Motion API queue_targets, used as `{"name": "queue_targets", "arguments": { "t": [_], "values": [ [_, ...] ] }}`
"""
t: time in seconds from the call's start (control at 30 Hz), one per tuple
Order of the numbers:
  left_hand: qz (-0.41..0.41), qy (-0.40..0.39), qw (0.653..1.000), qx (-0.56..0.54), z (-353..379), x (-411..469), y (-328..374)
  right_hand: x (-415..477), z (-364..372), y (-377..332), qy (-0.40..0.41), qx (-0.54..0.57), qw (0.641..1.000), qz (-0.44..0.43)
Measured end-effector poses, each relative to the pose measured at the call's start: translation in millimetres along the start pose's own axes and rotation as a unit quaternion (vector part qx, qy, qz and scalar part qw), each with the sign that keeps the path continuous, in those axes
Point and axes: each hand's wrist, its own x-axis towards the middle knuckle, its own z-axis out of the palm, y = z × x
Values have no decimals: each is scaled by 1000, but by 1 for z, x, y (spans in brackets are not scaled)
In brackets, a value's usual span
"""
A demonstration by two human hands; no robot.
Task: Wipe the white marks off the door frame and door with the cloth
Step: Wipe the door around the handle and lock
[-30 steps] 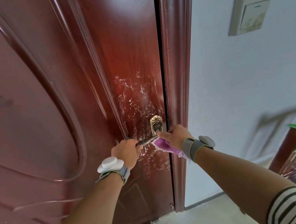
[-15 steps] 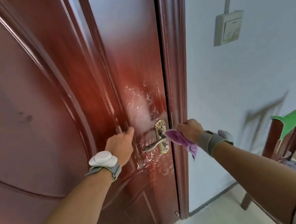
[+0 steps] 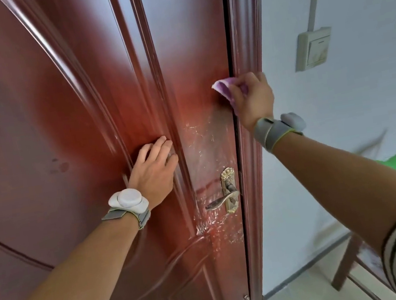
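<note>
Two hands working door [image 3: 182, 43]. Your right fingers [image 3: 235, 90] curling round purple cloth [image 3: 220, 87], right hand [image 3: 254, 102] pressing it on door edge just beside door frame [image 3: 243, 26], above white marks [image 3: 202, 144], probably so stroke can run downward through them. Your left fingers [image 3: 162, 146] lying straight, close together; left hand [image 3: 153, 175] pressing flat on raised moulding [image 3: 154, 79], likely bracing door against wiping pressure. Marks lying unwiped above and below handle [image 3: 223, 199].
</note>
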Motion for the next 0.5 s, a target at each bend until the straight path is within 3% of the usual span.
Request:
{"name": "queue_targets", "arguments": {
  "t": [0.23,0.3,0.37,0.4,0.43,0.5],
  "values": [
    [48,20,998,39,8,-10,-24,-26,37,45,-39,-131,986,-94],
    [53,26,997,44,12,-11,-28,-34,32,52,-88,-170,975,-112],
    [58,39,996,49,15,-12,-29,-42,29,58,-222,-308,923,-62],
    [61,47,996,52,17,-12,-29,-46,26,61,-268,-371,888,-30],
    [63,53,995,53,18,-12,-29,-47,23,62,-278,-388,879,-8],
    [62,63,995,53,20,-10,-29,-43,16,55,-214,-311,926,0]
  ]
}}
